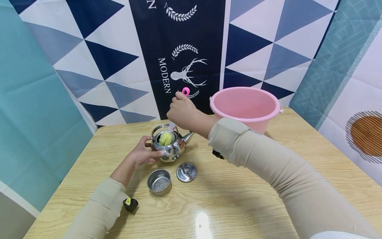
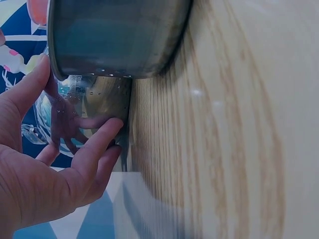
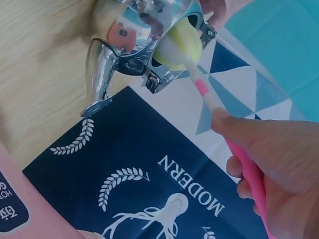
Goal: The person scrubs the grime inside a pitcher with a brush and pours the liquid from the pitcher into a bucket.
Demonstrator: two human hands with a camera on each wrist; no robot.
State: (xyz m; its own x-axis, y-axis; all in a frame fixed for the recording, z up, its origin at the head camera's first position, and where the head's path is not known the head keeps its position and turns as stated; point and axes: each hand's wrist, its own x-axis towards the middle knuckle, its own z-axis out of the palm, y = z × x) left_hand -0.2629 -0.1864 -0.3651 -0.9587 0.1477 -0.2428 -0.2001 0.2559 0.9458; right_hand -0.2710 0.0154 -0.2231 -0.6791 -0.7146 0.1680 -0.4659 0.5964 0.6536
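A shiny steel kettle [image 1: 174, 152] stands lidless on the table, its spout pointing right. My left hand [image 1: 143, 152] holds its body from the left, thumb across the front and fingers around the side. In my right hand [image 1: 183, 111] is a sponge brush [image 3: 202, 88] with a pink and white handle, gripped above the kettle. Its yellow sponge head [image 1: 166, 138] sits inside the kettle's mouth, the lower part hidden by the rim. Close in front are a perforated steel strainer [image 1: 159, 183] and the round kettle lid [image 1: 186, 172].
A pink bucket [image 1: 262, 124] stands at the back right, behind my right forearm. Patterned cloth [image 1: 113, 63] hangs along the table's back edge. Wet drops show on the strainer wall [image 2: 109, 45] in the left wrist view.
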